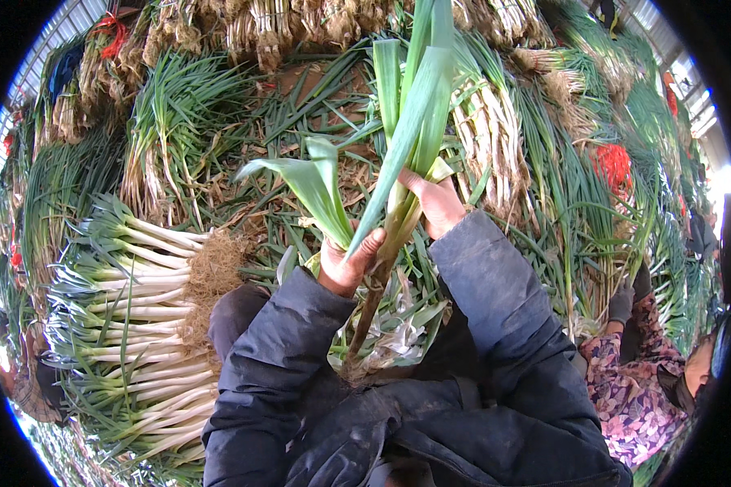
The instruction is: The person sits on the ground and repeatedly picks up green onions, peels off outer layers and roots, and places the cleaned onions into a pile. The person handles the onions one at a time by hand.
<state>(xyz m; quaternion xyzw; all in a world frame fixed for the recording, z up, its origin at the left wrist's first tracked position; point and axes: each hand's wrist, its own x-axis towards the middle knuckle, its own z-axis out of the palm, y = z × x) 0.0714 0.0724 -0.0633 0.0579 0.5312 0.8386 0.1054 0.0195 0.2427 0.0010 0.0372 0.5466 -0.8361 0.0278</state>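
Note:
A large green onion with an earth-brown, unpeeled stalk [373, 298] leans up from between my knees, its roots low near my jacket and its green leaves [429, 115] pointing away from me. My right hand [437, 204] is closed around its upper stalk, just below where the leaves spread. Lower and to the left, my left hand [346, 265] pinches a green leaf [317, 185] that bends out to the left, its thumb against the stalk. Whether that leaf is still joined to the stalk, I cannot tell.
Cleaned white-stalked green onions [152, 313] lie in a thick row at my left, roots toward me. Unpeeled onions [490, 140] are heaped ahead right, others [164, 134] ahead left. Leaf scraps [268, 201] litter the ground. At right, another person's gloved hand [621, 301] holds onions.

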